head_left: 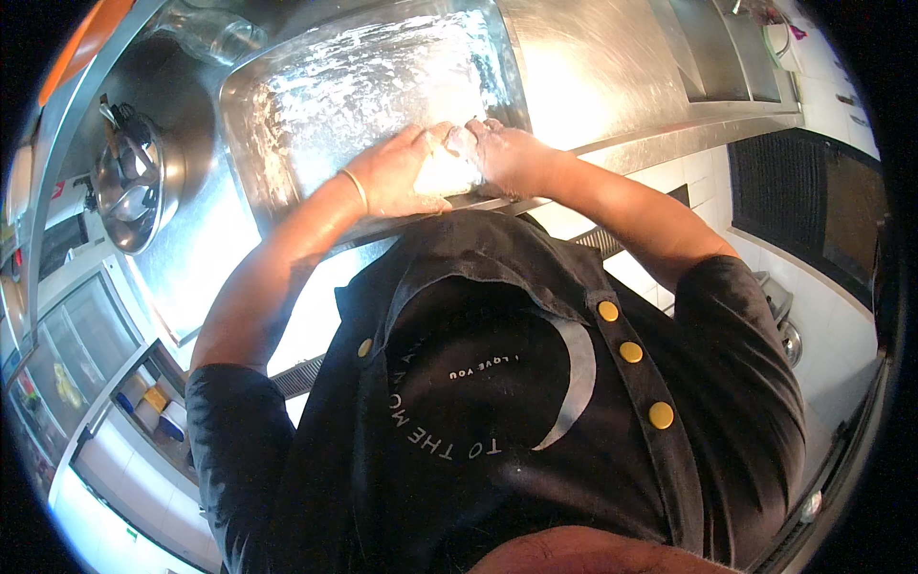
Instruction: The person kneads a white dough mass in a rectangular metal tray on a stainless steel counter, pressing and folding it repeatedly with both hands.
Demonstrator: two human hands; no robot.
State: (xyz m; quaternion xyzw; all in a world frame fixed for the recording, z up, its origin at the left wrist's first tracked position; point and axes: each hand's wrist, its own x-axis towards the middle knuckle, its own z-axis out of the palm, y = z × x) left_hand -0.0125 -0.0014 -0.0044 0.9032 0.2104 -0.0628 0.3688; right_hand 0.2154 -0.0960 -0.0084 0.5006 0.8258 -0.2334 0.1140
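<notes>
The small pale lump (462, 142) was between the fingertips of both hands, right of centre in the upper half of the frame, over the lower right part of a wide metal tray (330, 105). The left hand (394, 174) had its thumb spread well apart from its fingers, whose tips came up to the lump; the right hand (513, 159) was curled at the lump's other side, though whether its fingers were clamped on it I could not tell. White smears (359, 53) covered much of the tray's floor.

The step looked like shaping or parting the lump by hand. Done well, it probably called for light, even pressure from both sides, fingertips rather than palms, and work kept low over the tray so that crumbs fell inside it.

The lump was too small and too washed out by glare to show which way it pointed or where its long axis lay. The tray's longer side seemed to run from left to right, rising toward the upper right of the frame, with neither end marked as a front.
</notes>
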